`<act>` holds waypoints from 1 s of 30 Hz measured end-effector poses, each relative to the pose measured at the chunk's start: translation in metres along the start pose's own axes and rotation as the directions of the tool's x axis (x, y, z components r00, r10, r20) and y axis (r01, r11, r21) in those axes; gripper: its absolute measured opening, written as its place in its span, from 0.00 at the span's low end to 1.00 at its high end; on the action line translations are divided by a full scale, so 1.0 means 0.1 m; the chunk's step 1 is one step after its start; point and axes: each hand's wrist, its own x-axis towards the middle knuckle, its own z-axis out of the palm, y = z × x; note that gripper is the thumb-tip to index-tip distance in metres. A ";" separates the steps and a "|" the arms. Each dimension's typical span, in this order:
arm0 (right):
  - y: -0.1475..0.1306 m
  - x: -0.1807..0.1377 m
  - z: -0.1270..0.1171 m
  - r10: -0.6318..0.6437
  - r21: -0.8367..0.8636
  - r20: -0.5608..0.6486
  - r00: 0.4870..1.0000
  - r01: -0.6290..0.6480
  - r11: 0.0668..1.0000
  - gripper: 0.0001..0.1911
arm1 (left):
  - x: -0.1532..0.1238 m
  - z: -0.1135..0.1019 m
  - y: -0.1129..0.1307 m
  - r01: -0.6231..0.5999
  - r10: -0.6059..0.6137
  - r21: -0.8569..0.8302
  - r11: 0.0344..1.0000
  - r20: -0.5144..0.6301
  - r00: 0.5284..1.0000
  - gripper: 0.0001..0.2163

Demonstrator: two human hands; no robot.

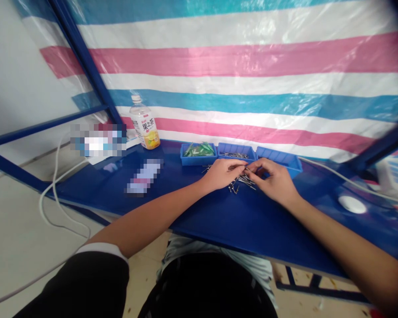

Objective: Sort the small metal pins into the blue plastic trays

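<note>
My left hand (pixel 223 173) reaches over a loose pile of thin metal pins (pixel 243 180), which look like rivets, on the blue table. Its thumb and fingers are closed on a metal pin, mostly hidden by the hand. Fingertip to fingertip with it, my right hand (pixel 271 177) pinches at the same small piece from the right side. Just behind the hands stand three blue bins. The left bin (pixel 199 162) holds small green packets (pixel 199 149), and the middle bin (pixel 221 147) has more metal pins. Inside the right bin (pixel 293 164), the part I can see shows bare plastic.
A bottle of fruit tea (pixel 145 126) stands at the back left of the blue table (pixel 225 221). Blurred-out items lie near it. A white round object (pixel 352 204) sits at the right, by a white cable (pixel 338 176). Blue frame posts (pixel 89 62) and a striped sheet (pixel 235 57) border the table.
</note>
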 end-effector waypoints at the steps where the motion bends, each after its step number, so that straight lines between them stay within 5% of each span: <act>1: 0.00 0.00 0.00 -0.016 0.008 0.013 1.000 0.016 1.000 0.08 | 0.01 -0.01 0.00 -0.005 0.006 0.015 1.000 -0.013 1.000 0.11; 5: -0.02 0.01 0.01 -0.048 0.028 0.060 0.997 0.047 0.999 0.09 | 0.02 -0.04 0.00 -0.007 0.006 -0.033 0.999 -0.054 0.999 0.11; 12: -0.03 0.00 -0.01 -0.022 -0.002 0.026 0.999 0.023 1.000 0.10 | 0.03 -0.04 0.00 0.118 -0.138 -0.145 0.982 -0.135 0.981 0.26; 20: -0.03 0.01 -0.03 -0.119 -0.053 0.053 0.991 0.122 0.991 0.11 | 0.02 -0.06 0.04 0.045 -0.043 0.015 0.999 -0.073 0.996 0.18; 30: 0.02 0.00 0.02 -0.053 -0.047 0.094 0.994 0.058 0.997 0.07 | 0.00 -0.05 0.04 0.007 0.004 0.106 0.994 -0.101 0.995 0.18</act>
